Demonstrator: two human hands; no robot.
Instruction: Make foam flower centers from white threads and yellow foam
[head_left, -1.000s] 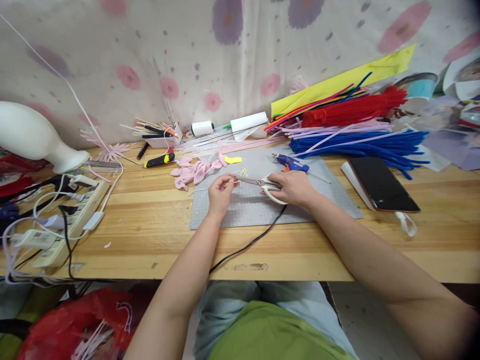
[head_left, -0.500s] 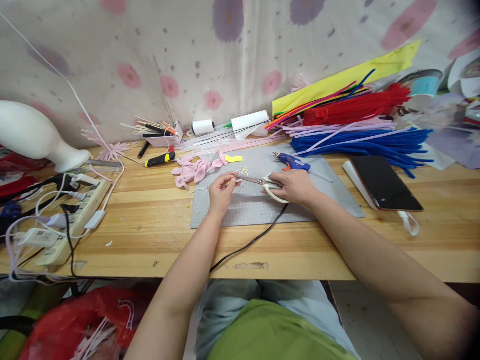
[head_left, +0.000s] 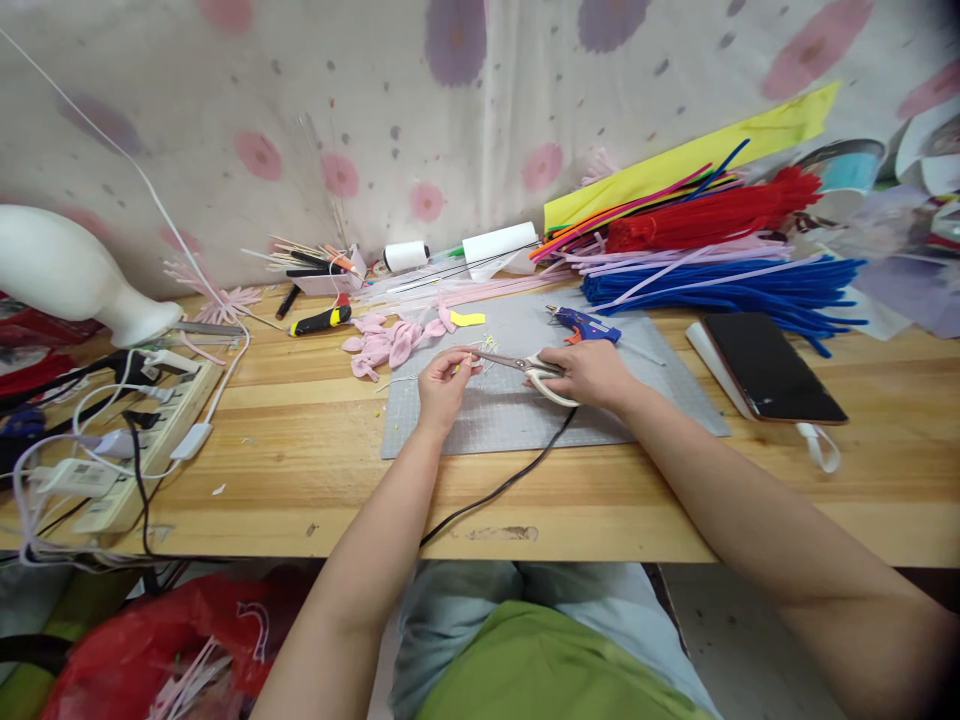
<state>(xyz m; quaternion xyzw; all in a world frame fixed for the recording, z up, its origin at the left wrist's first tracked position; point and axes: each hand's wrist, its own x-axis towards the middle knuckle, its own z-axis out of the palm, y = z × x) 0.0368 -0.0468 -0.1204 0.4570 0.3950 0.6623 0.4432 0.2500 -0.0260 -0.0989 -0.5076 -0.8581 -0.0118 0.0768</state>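
My right hand grips a pair of scissors by its cream handles, the blades pointing left. Their tips reach the fingertips of my left hand, which is pinched closed around something too small to make out. Both hands are over a grey cutting mat. Just beyond the blades lies a small heap of thin whitish-yellow bits. A yellow strip and several pink fabric pieces sit behind my left hand. Behind my right hand rests a blue glue gun.
Bundles of blue pipe cleaners and red pipe cleaners lie at the back right, near a phone. A power strip with cables and a white foam head stand left. A black cord crosses the front edge.
The scissor blades look slightly more closed at my left fingertips. Both hands stay in almost the same place.
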